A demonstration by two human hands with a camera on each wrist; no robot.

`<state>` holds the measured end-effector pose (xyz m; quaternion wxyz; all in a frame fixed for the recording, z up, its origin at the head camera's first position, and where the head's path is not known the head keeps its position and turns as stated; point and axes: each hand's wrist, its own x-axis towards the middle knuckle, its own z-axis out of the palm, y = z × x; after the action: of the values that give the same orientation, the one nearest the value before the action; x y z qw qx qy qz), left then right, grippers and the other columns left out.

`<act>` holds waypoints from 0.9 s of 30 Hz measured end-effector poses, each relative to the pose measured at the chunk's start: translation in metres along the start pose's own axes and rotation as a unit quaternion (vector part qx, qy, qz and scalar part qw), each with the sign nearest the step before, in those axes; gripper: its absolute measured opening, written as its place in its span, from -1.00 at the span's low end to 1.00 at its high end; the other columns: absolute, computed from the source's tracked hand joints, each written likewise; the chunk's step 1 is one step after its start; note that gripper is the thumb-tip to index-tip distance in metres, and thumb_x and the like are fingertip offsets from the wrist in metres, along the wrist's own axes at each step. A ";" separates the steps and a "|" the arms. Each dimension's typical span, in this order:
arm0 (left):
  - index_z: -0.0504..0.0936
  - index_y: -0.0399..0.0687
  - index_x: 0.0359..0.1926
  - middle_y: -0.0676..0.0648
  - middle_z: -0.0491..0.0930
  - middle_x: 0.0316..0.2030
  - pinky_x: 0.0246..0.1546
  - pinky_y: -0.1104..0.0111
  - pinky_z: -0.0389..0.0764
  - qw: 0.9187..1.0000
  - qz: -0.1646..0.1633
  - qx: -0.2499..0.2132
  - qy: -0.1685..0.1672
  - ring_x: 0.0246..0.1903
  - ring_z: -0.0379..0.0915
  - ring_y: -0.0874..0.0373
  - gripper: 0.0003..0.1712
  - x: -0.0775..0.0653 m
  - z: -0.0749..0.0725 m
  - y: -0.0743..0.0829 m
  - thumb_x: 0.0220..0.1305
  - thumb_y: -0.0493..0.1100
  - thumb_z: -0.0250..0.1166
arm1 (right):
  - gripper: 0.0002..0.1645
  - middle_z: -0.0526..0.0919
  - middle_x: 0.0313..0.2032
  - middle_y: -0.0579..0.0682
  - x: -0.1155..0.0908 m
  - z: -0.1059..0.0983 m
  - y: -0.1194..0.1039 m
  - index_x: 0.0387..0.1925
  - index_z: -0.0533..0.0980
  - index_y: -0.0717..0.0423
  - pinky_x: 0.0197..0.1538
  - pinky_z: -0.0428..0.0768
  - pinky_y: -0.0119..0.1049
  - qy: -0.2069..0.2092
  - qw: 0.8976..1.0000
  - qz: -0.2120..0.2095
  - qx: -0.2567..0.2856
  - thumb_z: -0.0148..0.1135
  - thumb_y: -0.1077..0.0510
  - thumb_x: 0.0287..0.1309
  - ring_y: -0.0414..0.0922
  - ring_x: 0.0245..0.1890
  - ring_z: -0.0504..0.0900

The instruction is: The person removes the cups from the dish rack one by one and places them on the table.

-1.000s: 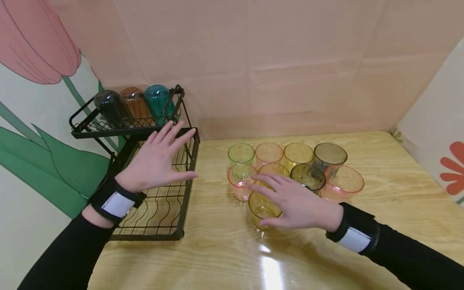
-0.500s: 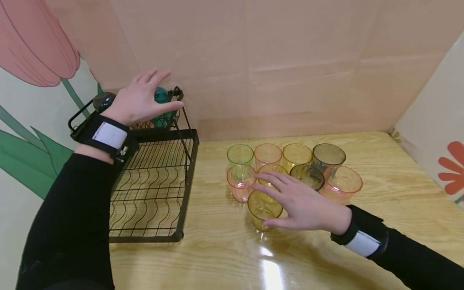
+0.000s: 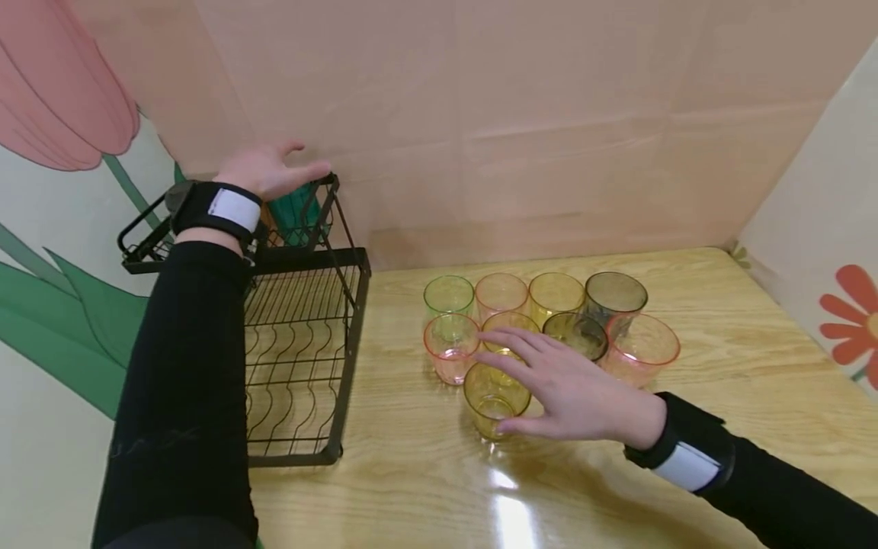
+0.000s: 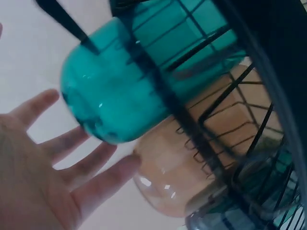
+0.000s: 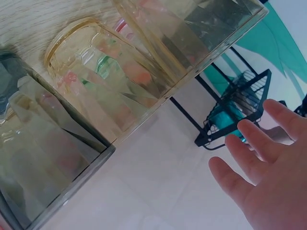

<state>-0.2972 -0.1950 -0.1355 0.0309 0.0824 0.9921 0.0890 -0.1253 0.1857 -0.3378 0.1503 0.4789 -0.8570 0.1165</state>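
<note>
Well, left hand (image 3: 257,169) up at the black rack (image 3: 346,362), right hand (image 3: 569,385) down at the front amber glass (image 3: 488,415).
On the rack's upper tier a dark cup (image 3: 177,197) shows partly behind the wristband, then the left fingers, spread wide behind the bottom-up teal cup (image 3: 293,213) and orange cup (image 4: 168,177) (whether they touch, I can't tell); farther along the table (image 3: 398,473), a pink-rimmed glass (image 3: 449,371) stands just beside the amber one, over which the right fingers stretch, fairly straight and apart, gripping nothing.
</note>
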 end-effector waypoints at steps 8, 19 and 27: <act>0.00 -0.07 0.52 -0.40 -0.02 0.43 0.23 -0.23 0.08 0.998 -0.036 -0.002 -0.052 0.33 -0.01 -0.40 0.00 0.001 0.009 0.004 0.31 0.49 -0.25 | -0.03 0.23 0.37 0.11 -0.002 0.000 -0.003 0.34 0.31 0.04 0.22 0.35 0.09 0.005 1.000 0.000 -0.008 0.36 -0.34 0.01 0.04 0.36 0.19; 0.11 -0.11 0.46 -0.38 0.19 0.31 -0.10 0.02 0.31 0.999 -0.036 -0.028 -0.029 -0.01 0.24 -0.23 -0.35 0.012 0.019 0.002 0.44 0.02 -0.16 | -0.04 0.23 0.37 0.11 -0.004 -0.002 -0.003 0.34 0.30 0.02 0.21 0.37 0.09 0.006 1.000 0.000 -0.009 0.36 -0.34 0.01 0.04 0.36 0.19; 0.18 -0.11 0.40 -0.36 0.27 0.22 -0.16 0.03 0.31 0.999 -0.031 -0.021 -0.014 -0.10 0.27 -0.21 -0.43 0.016 0.022 -0.001 0.50 0.04 -0.13 | -0.04 0.23 0.37 0.10 -0.004 -0.002 -0.003 0.34 0.30 0.01 0.20 0.38 0.11 0.008 1.000 0.003 -0.009 0.36 -0.34 0.00 0.04 0.36 0.20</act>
<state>-0.3112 -0.1897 -0.1584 0.0491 0.0518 0.9916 0.1080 -0.1201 0.1878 -0.3376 0.1614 0.4744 -0.8580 0.1131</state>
